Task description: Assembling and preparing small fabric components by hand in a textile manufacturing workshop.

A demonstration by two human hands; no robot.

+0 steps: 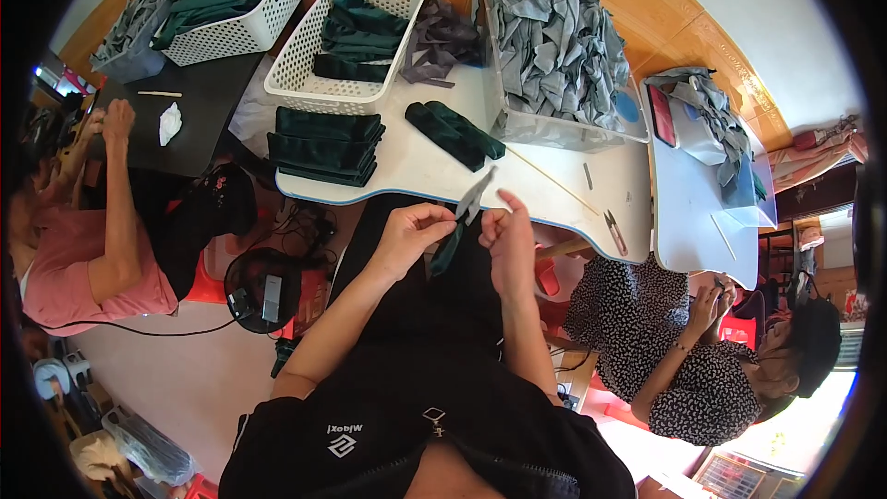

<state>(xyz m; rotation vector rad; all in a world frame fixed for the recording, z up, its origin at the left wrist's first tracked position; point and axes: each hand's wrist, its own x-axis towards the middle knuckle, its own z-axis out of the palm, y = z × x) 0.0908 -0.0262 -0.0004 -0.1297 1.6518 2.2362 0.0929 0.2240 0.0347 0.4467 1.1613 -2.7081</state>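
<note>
**Both hands on a dark green fabric strip, just below the white surface**

Landmark = white surface (554,194), centre of view.

Far left of it: a person in a pink top (65,268) sits at a black table (199,102) w/ a thin stick and a crumpled white scrap on it. Above that table, a white basket (242,32) w/ grey + green fabric.

On the surface's left end: second white basket (305,60) holding folded dark green pieces. Just in front of it, at the surface's left edge, a stack of folded green pieces (325,145). Right of the stack, a loose green pair (455,134) lies diagonal.

Just below the surface's near edge: left hand (409,236), grip pinched shut, thumb + fingers on the fabric strip (459,222). The strip is narrow, dark green/grey, upper end pointing up over the surface edge, lower end hanging toward the lap. Right hand (506,236) is right beside it; fingers curled, index raised, touching the strip's other side — grip looks pressed on the strip, though exact contact is hard to see.

On the surface's back right: clear bin (564,125) heaped w/ grey fabric. In front of it, a long thin stick (552,180); near the surface's right edge, small snips (615,231).

Right of the surface: a second, pale surface (693,212) w/ grey fabric, and below it a person in a black-and-white print top (665,333).
</note>
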